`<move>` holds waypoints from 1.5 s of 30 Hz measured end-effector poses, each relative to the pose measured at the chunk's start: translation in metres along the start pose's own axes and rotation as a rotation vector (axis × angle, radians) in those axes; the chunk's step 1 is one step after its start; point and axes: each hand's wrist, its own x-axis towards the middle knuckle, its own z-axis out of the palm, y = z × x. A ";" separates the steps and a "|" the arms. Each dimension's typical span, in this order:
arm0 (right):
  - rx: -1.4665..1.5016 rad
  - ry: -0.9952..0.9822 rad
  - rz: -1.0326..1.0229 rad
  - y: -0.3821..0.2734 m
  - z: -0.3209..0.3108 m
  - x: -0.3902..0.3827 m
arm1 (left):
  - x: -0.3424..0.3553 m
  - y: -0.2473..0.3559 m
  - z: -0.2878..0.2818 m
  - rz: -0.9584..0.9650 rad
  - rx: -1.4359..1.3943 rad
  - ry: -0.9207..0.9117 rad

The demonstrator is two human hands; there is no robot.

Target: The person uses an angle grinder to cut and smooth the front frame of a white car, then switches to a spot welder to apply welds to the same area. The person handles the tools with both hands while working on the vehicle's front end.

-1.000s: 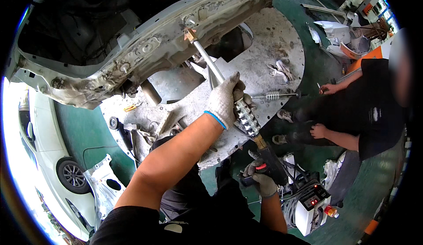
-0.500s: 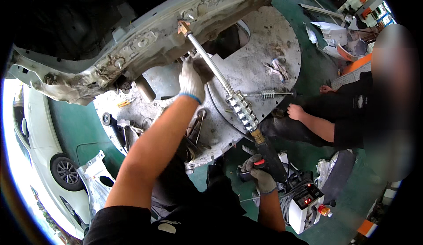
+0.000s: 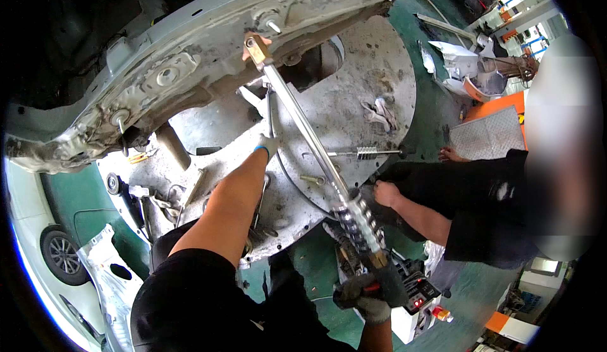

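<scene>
My gloved right hand (image 3: 367,298) is closed on the black pistol handle of a puller tool (image 3: 303,127): a long chrome shaft with a ribbed sliding weight (image 3: 357,222) and a brass-and-copper tip (image 3: 256,51). The tip lies over the dented grey car body panel (image 3: 167,74) just below a protruding stud; whether it touches cannot be made out. Left of the shaft, my gloved left hand (image 3: 269,143) reaches beside a black cable (image 3: 294,181), over the round white metal platform (image 3: 379,61), its fingers too small to make out.
Another person (image 3: 442,206) stands at the right edge of the platform. A second slide puller (image 3: 367,153), gloves (image 3: 379,111) and tools lie on the platform. A powered unit (image 3: 411,314) is at lower right; a removed panel (image 3: 104,276) and white car (image 3: 31,213) at left.
My left hand left the puller's ribbed weight and reached forward, then lowered slightly. The tool's rear and my right hand moved lower in view. The co-worker's near hand shifted left.
</scene>
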 end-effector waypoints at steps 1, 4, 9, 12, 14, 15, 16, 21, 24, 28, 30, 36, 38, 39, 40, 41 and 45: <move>0.010 0.023 0.020 0.000 0.002 -0.002 | 0.008 -0.008 0.016 -0.011 -0.065 -0.025; 0.026 0.016 0.075 -0.008 -0.004 0.007 | 0.057 -0.049 0.030 -0.015 -0.319 0.041; 0.053 0.178 0.058 0.000 0.011 -0.010 | -0.033 0.038 0.038 -0.121 -0.916 -0.192; 0.067 0.105 0.076 -0.013 0.007 0.014 | -0.059 0.055 0.018 -0.012 -0.885 -0.180; 0.084 0.103 0.053 -0.013 0.008 0.018 | -0.115 0.080 0.006 0.072 -0.855 -0.224; 0.093 0.093 0.053 -0.013 0.007 0.021 | -0.128 0.086 -0.002 0.067 -0.867 -0.278; 0.096 0.077 0.050 -0.012 0.004 0.023 | -0.141 0.091 -0.010 0.059 -0.879 -0.333; 0.138 0.032 0.054 -0.017 0.007 0.028 | -0.188 0.138 -0.080 0.131 -0.861 -0.148; 0.098 -0.039 0.059 -0.023 0.004 0.035 | -0.226 0.144 -0.099 0.193 -0.886 0.035; 0.140 -0.105 0.080 -0.037 0.003 0.041 | -0.269 0.143 -0.146 0.216 -1.115 0.285; 0.176 -0.076 0.059 -0.032 -0.003 0.040 | -0.299 0.152 -0.162 0.272 -1.162 0.350; 0.198 -0.079 0.075 -0.033 -0.004 0.036 | -0.338 0.174 -0.217 0.256 -1.325 0.279; 0.204 -0.060 0.082 -0.032 -0.004 0.034 | -0.347 0.178 -0.220 0.201 -1.355 0.242; 0.207 -0.051 0.084 -0.032 -0.004 0.034 | -0.351 0.181 -0.221 0.175 -1.368 0.222; 0.210 -0.051 0.079 -0.033 -0.003 0.034 | -0.354 0.184 -0.223 0.268 -1.488 0.153; 0.213 -0.050 0.078 -0.035 -0.001 0.034 | -0.356 0.185 -0.224 0.358 -1.606 0.084; 0.182 -0.052 0.051 -0.040 0.004 0.034 | -0.351 0.201 -0.237 0.643 -1.736 -0.012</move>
